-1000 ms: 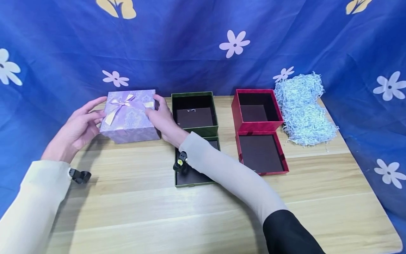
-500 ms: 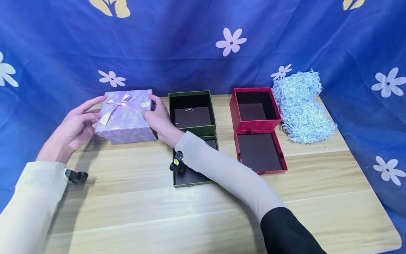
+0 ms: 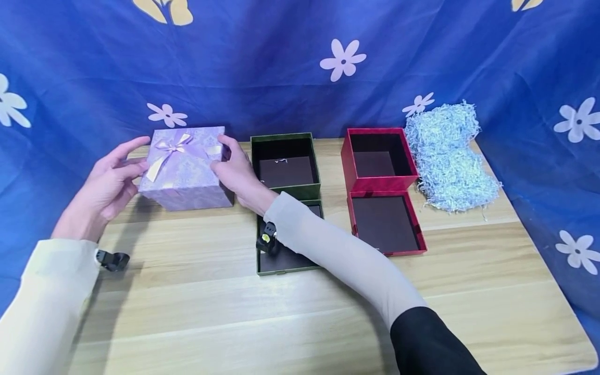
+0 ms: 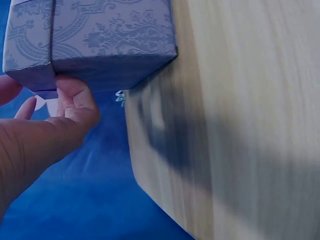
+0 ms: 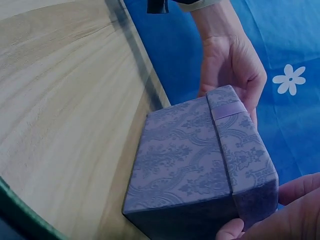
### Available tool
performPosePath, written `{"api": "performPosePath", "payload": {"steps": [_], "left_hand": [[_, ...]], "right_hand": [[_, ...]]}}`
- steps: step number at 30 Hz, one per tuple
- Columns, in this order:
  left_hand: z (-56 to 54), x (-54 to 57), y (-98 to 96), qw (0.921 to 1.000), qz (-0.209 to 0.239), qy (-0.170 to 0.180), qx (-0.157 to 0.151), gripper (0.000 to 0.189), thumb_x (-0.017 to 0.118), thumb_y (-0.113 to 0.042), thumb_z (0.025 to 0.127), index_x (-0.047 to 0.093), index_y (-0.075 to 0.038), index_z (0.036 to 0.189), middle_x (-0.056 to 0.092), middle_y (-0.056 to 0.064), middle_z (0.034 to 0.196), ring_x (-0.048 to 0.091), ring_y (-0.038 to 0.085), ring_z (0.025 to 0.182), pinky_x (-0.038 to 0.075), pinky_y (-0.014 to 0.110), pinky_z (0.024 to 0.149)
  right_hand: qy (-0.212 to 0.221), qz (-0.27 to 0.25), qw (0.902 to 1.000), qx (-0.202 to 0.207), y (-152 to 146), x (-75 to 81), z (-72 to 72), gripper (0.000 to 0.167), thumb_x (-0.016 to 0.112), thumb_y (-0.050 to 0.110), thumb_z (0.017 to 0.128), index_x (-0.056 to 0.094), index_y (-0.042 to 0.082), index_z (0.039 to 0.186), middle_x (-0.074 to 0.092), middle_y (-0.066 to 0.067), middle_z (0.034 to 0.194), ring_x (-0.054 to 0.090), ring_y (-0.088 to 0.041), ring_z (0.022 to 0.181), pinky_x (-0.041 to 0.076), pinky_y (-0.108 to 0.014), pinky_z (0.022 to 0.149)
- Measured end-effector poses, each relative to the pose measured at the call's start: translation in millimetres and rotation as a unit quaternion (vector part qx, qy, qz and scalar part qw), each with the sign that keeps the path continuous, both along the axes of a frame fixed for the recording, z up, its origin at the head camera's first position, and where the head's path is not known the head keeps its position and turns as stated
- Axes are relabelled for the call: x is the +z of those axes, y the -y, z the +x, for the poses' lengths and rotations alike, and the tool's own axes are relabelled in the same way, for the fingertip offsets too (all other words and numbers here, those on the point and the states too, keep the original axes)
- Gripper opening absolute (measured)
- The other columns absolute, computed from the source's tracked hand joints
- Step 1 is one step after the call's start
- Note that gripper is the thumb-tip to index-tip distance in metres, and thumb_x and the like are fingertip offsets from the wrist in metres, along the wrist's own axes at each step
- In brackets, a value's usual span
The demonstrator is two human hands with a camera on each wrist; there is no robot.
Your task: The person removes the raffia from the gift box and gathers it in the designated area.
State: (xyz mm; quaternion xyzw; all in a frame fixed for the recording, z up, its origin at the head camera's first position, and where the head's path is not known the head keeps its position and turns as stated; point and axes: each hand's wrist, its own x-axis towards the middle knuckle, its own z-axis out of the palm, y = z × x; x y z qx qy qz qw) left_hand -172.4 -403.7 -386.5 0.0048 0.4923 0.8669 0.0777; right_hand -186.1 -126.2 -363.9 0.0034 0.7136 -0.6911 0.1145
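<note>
Left of green box (image 3: 300,191), purple box (image 3: 187,169) is judged light, stiff; sides best held — pinched by left hand (image 3: 103,188), right hand (image 3: 241,178).

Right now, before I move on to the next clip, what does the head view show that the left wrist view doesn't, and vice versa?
Only head: the right hand, the ribbon bow, the open green box, the open red box and the light-blue shredded paper.
Only left wrist: the left side of the lavender gift box, and some pale shreds by the table edge.
Both: the left hand, gift box, wooden tabletop and blue cloth.
</note>
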Motion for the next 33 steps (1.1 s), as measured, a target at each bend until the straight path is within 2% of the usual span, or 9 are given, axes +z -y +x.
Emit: {"api": "performPosePath", "payload": {"steps": [8, 12, 14, 17, 21, 25, 28, 32, 33], "left_hand": [[4.1, 16.8, -6.1, 0.9986, 0.046, -0.012, 0.024, 0.057, 0.043, 0.025, 0.105, 0.059, -0.001, 0.153, 0.076, 0.023, 0.103, 0.077, 0.029, 0.086, 0.064, 0.038, 0.066], [10.1, 32.7, -7.3, 0.9967, 0.055, 0.014, 0.058, 0.047, 0.050, 0.023, 0.104, 0.065, 0.002, 0.144, 0.076, 0.021, 0.102, 0.075, 0.026, 0.078, 0.059, 0.030, 0.057], [16.0, 41.0, -4.5, 0.9960, 0.039, 0.036, 0.072, 0.041, 0.053, 0.021, 0.104, 0.070, 0.004, 0.137, 0.076, 0.020, 0.100, 0.072, 0.023, 0.072, 0.054, 0.024, 0.051], [27.7, 50.2, 2.3, 0.9944, 0.005, 0.059, 0.088, 0.033, 0.058, 0.020, 0.102, 0.078, 0.006, 0.124, 0.079, 0.019, 0.096, 0.073, 0.022, 0.067, 0.055, 0.021, 0.051], [43.2, 57.4, 8.6, 0.9921, -0.056, 0.056, 0.097, 0.024, 0.062, 0.015, 0.103, 0.081, 0.006, 0.115, 0.079, 0.016, 0.088, 0.072, 0.018, 0.063, 0.057, 0.022, 0.053], [57.2, 61.9, 12.5, 0.9878, -0.108, 0.051, 0.100, 0.022, 0.065, 0.011, 0.103, 0.084, 0.003, 0.111, 0.079, 0.012, 0.084, 0.065, 0.013, 0.061, 0.049, 0.019, 0.047], [65.3, 62.1, 15.0, 0.9910, -0.089, 0.022, 0.098, 0.027, 0.061, 0.018, 0.102, 0.082, 0.006, 0.114, 0.080, 0.015, 0.093, 0.074, 0.016, 0.070, 0.058, 0.021, 0.059], [74.5, 59.1, 16.7, 0.9934, -0.069, -0.066, 0.063, 0.034, 0.050, 0.028, 0.100, 0.075, 0.016, 0.121, 0.080, 0.021, 0.098, 0.079, 0.025, 0.078, 0.064, 0.029, 0.071], [76.7, 58.3, 16.6, 0.9920, -0.072, -0.091, 0.050, 0.035, 0.047, 0.029, 0.101, 0.072, 0.018, 0.122, 0.079, 0.023, 0.098, 0.079, 0.026, 0.077, 0.064, 0.030, 0.069]], "right_hand": [[-0.037, -0.003, 0.9993, 0.003, -9.0, 16.3, 0.0, 0.071, 0.067, -0.009, 0.095, 0.057, 0.022, 0.158, 0.059, 0.002, 0.150, 0.061, -0.016, 0.127, 0.051, -0.022, 0.092], [-0.052, -0.042, 0.9977, 0.007, -17.2, 26.4, 0.5, 0.075, 0.074, -0.006, 0.094, 0.054, 0.024, 0.159, 0.062, 0.000, 0.144, 0.066, -0.014, 0.118, 0.055, -0.023, 0.088], [-0.048, -0.066, 0.9966, 0.014, -22.2, 29.8, 1.7, 0.074, 0.078, -0.004, 0.094, 0.054, 0.021, 0.160, 0.063, -0.003, 0.147, 0.068, -0.013, 0.118, 0.056, -0.023, 0.090], [-0.027, -0.078, 0.9960, 0.032, -28.4, 32.1, 4.7, 0.065, 0.084, 0.002, 0.093, 0.061, 0.013, 0.153, 0.067, -0.004, 0.144, 0.070, -0.010, 0.116, 0.056, -0.021, 0.093], [-0.016, -0.068, 0.9961, 0.054, -34.3, 32.6, 9.3, 0.045, 0.089, 0.008, 0.091, 0.075, 0.001, 0.133, 0.073, 0.003, 0.135, 0.071, -0.004, 0.111, 0.054, -0.020, 0.093], [-0.015, -0.073, 0.9945, 0.074, -39.0, 33.1, 14.7, 0.034, 0.089, 0.006, 0.091, 0.079, -0.002, 0.123, 0.077, 0.005, 0.123, 0.073, -0.004, 0.105, 0.055, -0.019, 0.092], [-0.018, -0.071, 0.9931, 0.092, -43.7, 34.8, 20.1, 0.036, 0.089, 0.005, 0.091, 0.079, -0.001, 0.126, 0.079, 0.003, 0.112, 0.074, -0.005, 0.099, 0.057, -0.020, 0.088], [-0.042, -0.053, 0.9902, 0.122, -53.3, 38.2, 28.7, 0.045, 0.088, 0.008, 0.094, 0.075, 0.003, 0.137, 0.078, 0.000, 0.099, 0.071, -0.007, 0.089, 0.058, -0.021, 0.081], [-0.048, -0.052, 0.9889, 0.131, -56.0, 38.9, 31.3, 0.048, 0.088, 0.008, 0.094, 0.073, 0.004, 0.140, 0.078, -0.001, 0.096, 0.071, -0.011, 0.085, 0.059, -0.023, 0.078]]}}
